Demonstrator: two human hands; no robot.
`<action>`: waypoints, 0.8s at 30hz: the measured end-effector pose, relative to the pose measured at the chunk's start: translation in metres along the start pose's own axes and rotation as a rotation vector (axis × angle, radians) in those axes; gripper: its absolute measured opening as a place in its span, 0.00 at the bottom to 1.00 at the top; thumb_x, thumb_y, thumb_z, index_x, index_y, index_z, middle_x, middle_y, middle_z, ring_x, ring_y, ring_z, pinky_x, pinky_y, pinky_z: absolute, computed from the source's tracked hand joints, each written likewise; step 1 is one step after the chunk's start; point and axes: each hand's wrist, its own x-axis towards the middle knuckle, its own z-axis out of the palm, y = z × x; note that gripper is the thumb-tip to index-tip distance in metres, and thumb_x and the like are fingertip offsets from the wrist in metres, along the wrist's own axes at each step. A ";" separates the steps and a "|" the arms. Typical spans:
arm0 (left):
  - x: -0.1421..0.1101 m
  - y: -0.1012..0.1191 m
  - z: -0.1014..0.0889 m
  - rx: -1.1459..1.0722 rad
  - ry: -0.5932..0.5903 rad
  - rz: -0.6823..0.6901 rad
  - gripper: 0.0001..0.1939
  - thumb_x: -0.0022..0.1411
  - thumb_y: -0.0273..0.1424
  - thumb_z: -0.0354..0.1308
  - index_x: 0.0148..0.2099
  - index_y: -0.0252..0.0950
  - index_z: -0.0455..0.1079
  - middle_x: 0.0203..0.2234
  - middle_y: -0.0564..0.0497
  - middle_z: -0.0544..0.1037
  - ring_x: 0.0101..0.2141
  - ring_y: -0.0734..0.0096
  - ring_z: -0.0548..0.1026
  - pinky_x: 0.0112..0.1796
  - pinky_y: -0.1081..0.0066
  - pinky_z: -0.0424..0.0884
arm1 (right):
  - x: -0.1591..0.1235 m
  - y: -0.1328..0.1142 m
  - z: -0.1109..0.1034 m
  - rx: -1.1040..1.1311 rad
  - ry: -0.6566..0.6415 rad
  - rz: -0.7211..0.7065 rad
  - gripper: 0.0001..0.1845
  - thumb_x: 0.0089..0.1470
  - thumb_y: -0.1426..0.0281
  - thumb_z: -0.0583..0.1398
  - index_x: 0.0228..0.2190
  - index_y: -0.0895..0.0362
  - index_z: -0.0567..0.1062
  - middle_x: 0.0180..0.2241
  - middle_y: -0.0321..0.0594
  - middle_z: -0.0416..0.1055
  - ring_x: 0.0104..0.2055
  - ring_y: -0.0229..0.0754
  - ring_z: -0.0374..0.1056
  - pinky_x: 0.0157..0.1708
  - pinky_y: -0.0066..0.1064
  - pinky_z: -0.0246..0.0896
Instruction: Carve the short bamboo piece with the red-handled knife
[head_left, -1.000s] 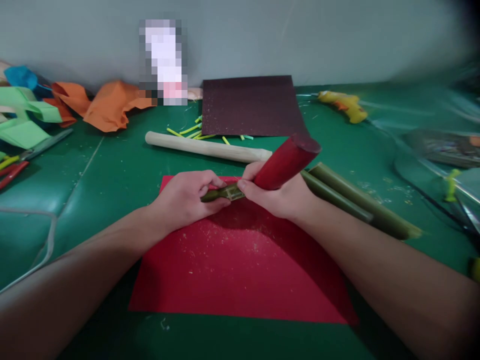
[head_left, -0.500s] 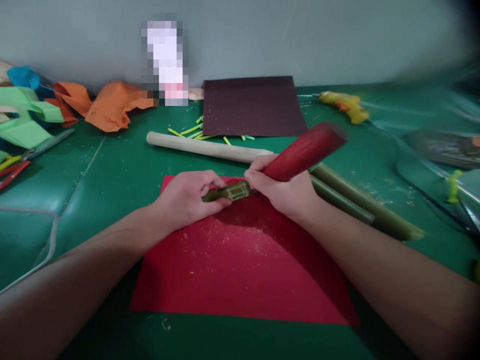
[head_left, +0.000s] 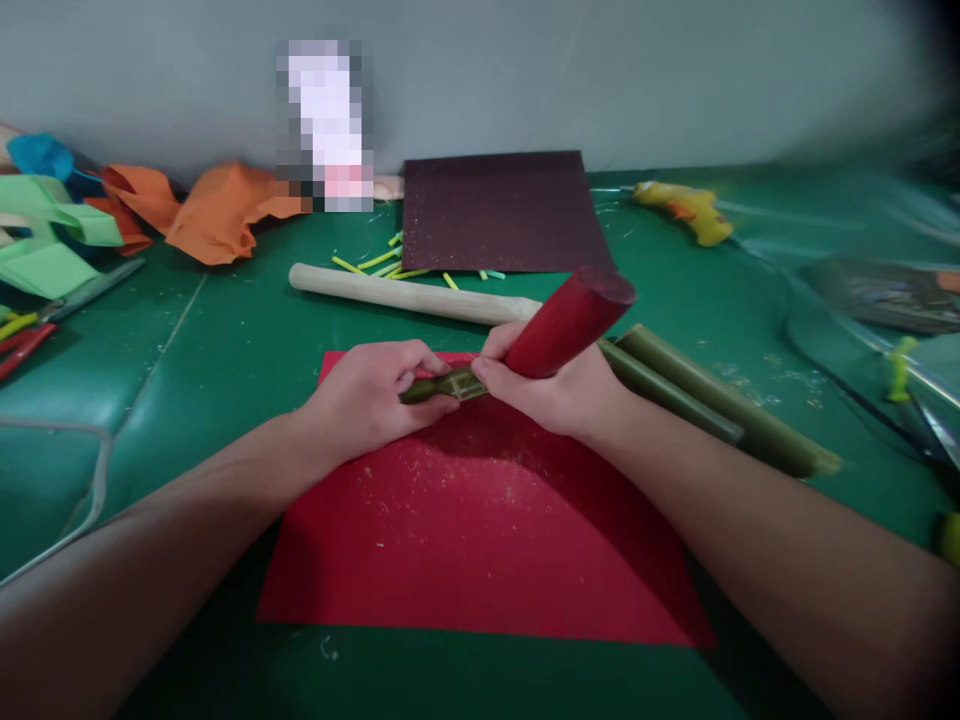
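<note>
Clock directions run from the carved bamboo piece, with twelve pointing away from the person. Nearest is the bare front of the green tabletop (head_left: 465,675), and on it, at six o'clock, a red sheet (head_left: 465,560) sprinkled with fine shavings. Over the sheet's far edge is the carved bamboo piece (head_left: 460,385), pale lines cut into its face; whether it touches the sheet cannot be told. The left hand (head_left: 371,395), at nine, pinches its near end between thumb and fingers. The right hand (head_left: 559,395), at three, is curled around a thick red handle (head_left: 574,322) that tilts up toward two; its thumb and forefinger press together beside the carving, hiding the tool's working end.

At three, beyond the right wrist, two green bamboo lengths (head_left: 709,395) lie side by side, close to that forearm, with a dark cord (head_left: 825,390) past them. A pale cable (head_left: 101,470) bends around at eight to nine. Scissors (head_left: 97,287) lie between nine and ten, beside folded light-green paper (head_left: 49,260).

Farther off, toward eleven, lies a pale wooden stick (head_left: 405,293), its right end blocked by the right hand and handle. Behind it are thin yellow-green strips (head_left: 382,263), then a dark brown sheet (head_left: 499,212) at twelve. A yellow glue gun (head_left: 686,210) lies at two, crumpled orange paper (head_left: 221,215) at ten. At the back stands a grey wall (head_left: 637,80).
</note>
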 end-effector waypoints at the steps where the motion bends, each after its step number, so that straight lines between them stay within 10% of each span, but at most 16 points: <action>1: 0.000 0.000 0.000 -0.002 -0.002 -0.003 0.12 0.58 0.40 0.65 0.37 0.36 0.75 0.15 0.61 0.57 0.19 0.79 0.56 0.23 0.75 0.54 | 0.000 0.000 0.001 0.007 0.021 0.006 0.11 0.47 0.72 0.62 0.17 0.54 0.67 0.18 0.33 0.64 0.22 0.34 0.59 0.23 0.31 0.55; 7: 0.001 0.002 -0.001 -0.002 -0.006 -0.029 0.12 0.56 0.39 0.65 0.36 0.35 0.75 0.16 0.62 0.56 0.18 0.79 0.55 0.22 0.74 0.53 | 0.002 0.002 0.004 0.146 0.230 0.041 0.11 0.51 0.70 0.61 0.20 0.52 0.69 0.21 0.35 0.66 0.24 0.37 0.61 0.26 0.34 0.59; 24: 0.000 0.000 0.000 -0.015 0.004 -0.001 0.13 0.57 0.40 0.65 0.37 0.35 0.75 0.15 0.62 0.55 0.18 0.79 0.55 0.22 0.75 0.54 | 0.001 0.002 0.000 0.039 0.015 -0.032 0.13 0.48 0.72 0.60 0.16 0.54 0.65 0.17 0.32 0.63 0.21 0.33 0.59 0.21 0.30 0.54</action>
